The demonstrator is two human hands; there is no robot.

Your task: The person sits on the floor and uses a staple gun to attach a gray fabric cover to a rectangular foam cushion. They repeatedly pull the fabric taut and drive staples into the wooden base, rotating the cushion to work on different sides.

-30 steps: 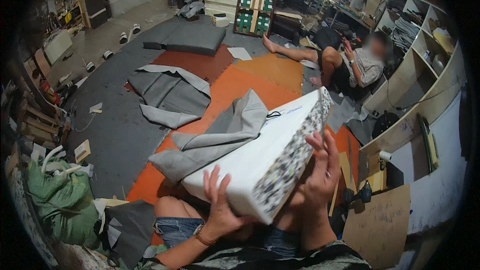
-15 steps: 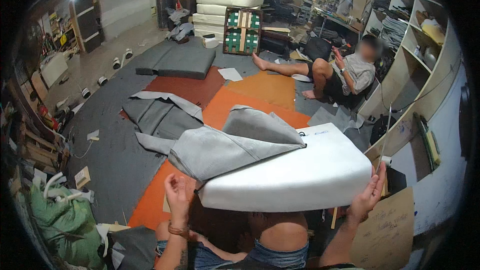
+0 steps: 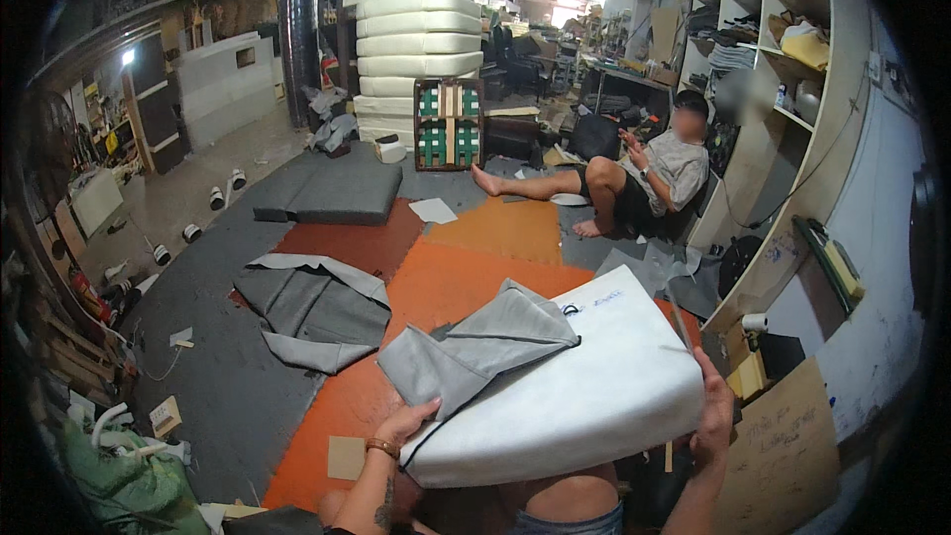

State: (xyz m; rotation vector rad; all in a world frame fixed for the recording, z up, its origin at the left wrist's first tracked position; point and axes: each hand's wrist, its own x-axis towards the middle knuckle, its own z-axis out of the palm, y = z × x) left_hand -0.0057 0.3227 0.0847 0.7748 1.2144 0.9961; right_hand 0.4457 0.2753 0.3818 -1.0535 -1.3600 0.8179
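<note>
A white wedge-like cushion (image 3: 584, 386) rests across my lap. A grey fabric cover (image 3: 485, 342) lies loosely over its upper left side, with a dark cord along its edge. My left hand (image 3: 411, 421) is closed on the lower left edge of this cover, near the cushion's corner. At the cushion's right end, my right hand (image 3: 711, 406) presses along its side, fingers curled. A thin rod (image 3: 682, 322) sticks up from these fingers; its lower part is hidden. Another grey fabric piece (image 3: 317, 312) lies folded open on the floor to the left.
A person (image 3: 659, 173) sits against the shelves (image 3: 783, 129) at the right. Behind are stacked white cushions (image 3: 411, 35) and a webbed frame (image 3: 449, 124). A grey foam slab (image 3: 332, 188) lies on the floor; a green sack (image 3: 129, 481) stands lower left, cardboard (image 3: 778, 446) lower right.
My left hand has moved from beside the cushion onto the cover and taken hold of its edge. The cushion has tilted and shifted lower. The rod now leans leftward; the cover has separated from the floor piece.
</note>
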